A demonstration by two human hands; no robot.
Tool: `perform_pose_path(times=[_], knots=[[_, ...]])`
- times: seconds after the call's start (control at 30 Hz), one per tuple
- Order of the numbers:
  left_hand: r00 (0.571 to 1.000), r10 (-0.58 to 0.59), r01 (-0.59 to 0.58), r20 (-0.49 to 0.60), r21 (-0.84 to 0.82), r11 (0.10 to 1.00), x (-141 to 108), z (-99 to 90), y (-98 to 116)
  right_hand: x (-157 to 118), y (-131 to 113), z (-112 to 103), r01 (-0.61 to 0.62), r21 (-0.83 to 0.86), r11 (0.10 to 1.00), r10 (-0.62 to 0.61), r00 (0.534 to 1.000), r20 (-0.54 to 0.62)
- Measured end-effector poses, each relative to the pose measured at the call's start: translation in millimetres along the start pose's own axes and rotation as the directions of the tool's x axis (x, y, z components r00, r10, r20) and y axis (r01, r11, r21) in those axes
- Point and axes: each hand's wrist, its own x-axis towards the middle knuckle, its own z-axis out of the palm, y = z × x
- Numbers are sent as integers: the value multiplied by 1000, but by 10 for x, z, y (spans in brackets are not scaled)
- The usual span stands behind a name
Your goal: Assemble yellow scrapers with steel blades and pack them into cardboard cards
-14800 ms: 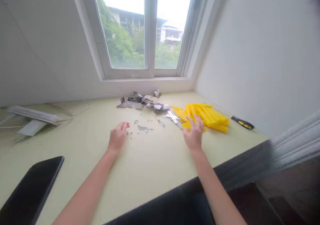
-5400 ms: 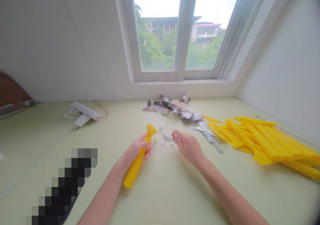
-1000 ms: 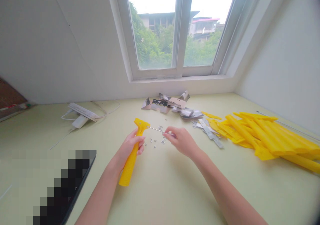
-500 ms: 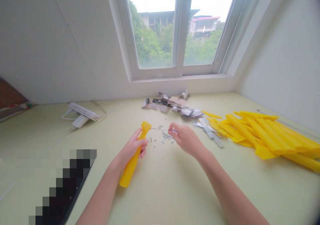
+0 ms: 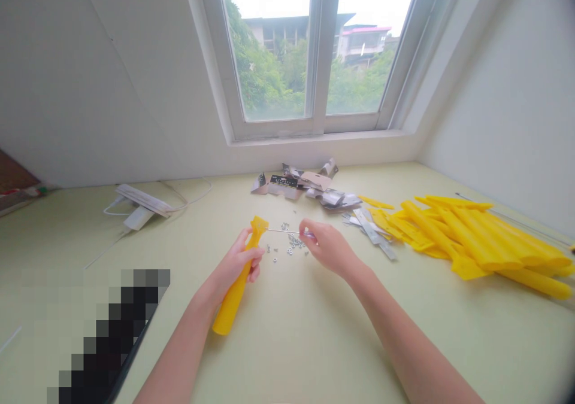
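Note:
My left hand (image 5: 240, 260) is wrapped round a yellow handle (image 5: 231, 305), which slants with its narrow head up and away from me. My right hand (image 5: 326, 243) grips a screwdriver (image 5: 283, 231) by its grip, mostly hidden in the fingers. Its thin metal shaft points left, and the tip meets the right side of the yellow head. Small nuts and screws (image 5: 294, 242) lie loose on the table between and beyond my hands.
Yellow handles (image 5: 485, 236) are heaped on the right of the pale table (image 5: 287, 344), beside flat metal blades (image 5: 371, 227). Torn packaging (image 5: 314, 182) lies below the window. A white power strip (image 5: 144, 199) with cables sits at the left. A pixelated dark object is at the lower left.
The whole view has shifted slightly. Both hands keep their holds, the screwdriver tip still at the yellow head; the fingers of my right hand have turned slightly on the grip.

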Motion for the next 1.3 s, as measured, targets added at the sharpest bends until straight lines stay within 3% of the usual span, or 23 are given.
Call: perform_pose_path(times=[0.17,0.33,0.5,1.3], knots=[[1000,20,-20,6,5,1000,-6,14,21,7,-37,-8,43,18,999,-42,999,-33],[996,75,-75,-49,-12,997,9,-10,30,31,21,-5,3,23,1000,0,994,-107],[995,79,-79,-59,-6,997,15,-17,32,19,40,39,22,62,998,-21,1000,-13],[995,88,-86,-55,24,996,44,-47,4,-6,-10,38,49,148,988,-51,999,10]])
